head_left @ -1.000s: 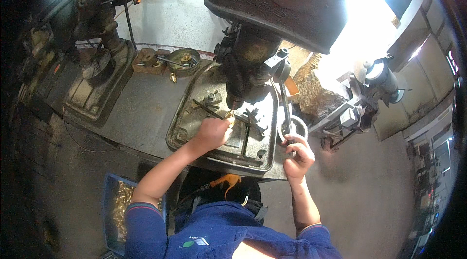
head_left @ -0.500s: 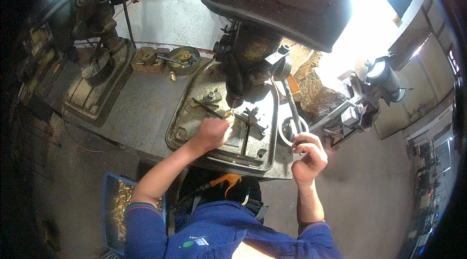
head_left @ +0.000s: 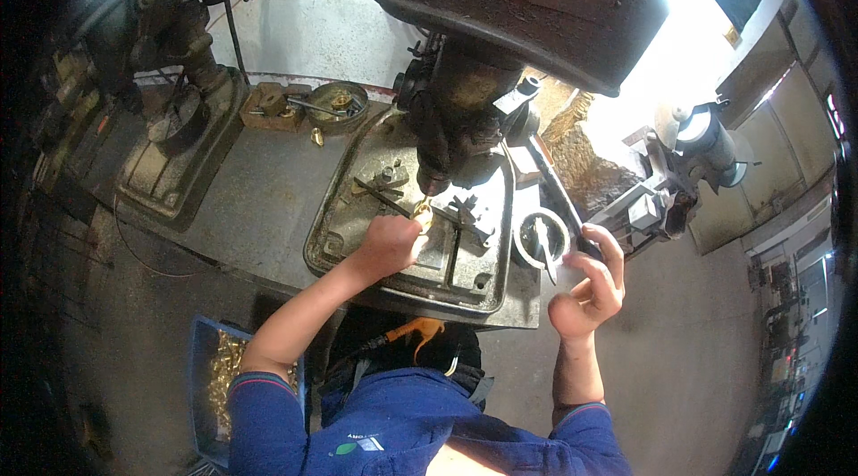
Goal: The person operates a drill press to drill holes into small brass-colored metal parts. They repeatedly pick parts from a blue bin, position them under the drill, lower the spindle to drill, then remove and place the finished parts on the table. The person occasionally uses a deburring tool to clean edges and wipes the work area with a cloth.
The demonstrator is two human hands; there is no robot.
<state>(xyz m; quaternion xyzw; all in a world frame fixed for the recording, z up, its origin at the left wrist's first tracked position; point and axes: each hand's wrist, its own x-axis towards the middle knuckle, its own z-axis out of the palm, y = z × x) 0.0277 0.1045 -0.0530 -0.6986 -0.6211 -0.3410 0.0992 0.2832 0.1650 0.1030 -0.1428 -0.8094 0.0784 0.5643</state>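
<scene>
My left hand [head_left: 391, 242] is closed around a small brass fitting [head_left: 423, 214], keeping it under the chuck [head_left: 433, 183] of a dark drill press [head_left: 460, 101]. The fist covers most of the fitting. Below it lies the drill press's metal table [head_left: 357, 248], with dark clamp bars [head_left: 384, 194] on it. To the right, my right hand [head_left: 590, 293] is raised with its fingers apart and loosely bent. Its fingertips meet the lower end of the feed lever [head_left: 559, 185], without wrapping round it. A round white pot [head_left: 521, 248] with a pale-handled tool [head_left: 547, 257] in it stands beside that hand.
Another drill press [head_left: 179, 163] stands at the left. Behind the bench are a round pan [head_left: 338, 123], a wooden block [head_left: 271, 118] and a loose brass piece [head_left: 317, 137]. Low left sits a blue crate [head_left: 198, 387] of brass parts. A work lamp [head_left: 706, 150] rises at the right.
The feed lever's end has swung right and up, and my right hand has moved right with it, its fingers opening. The white pot's tool has come into view. My left hand stays put.
</scene>
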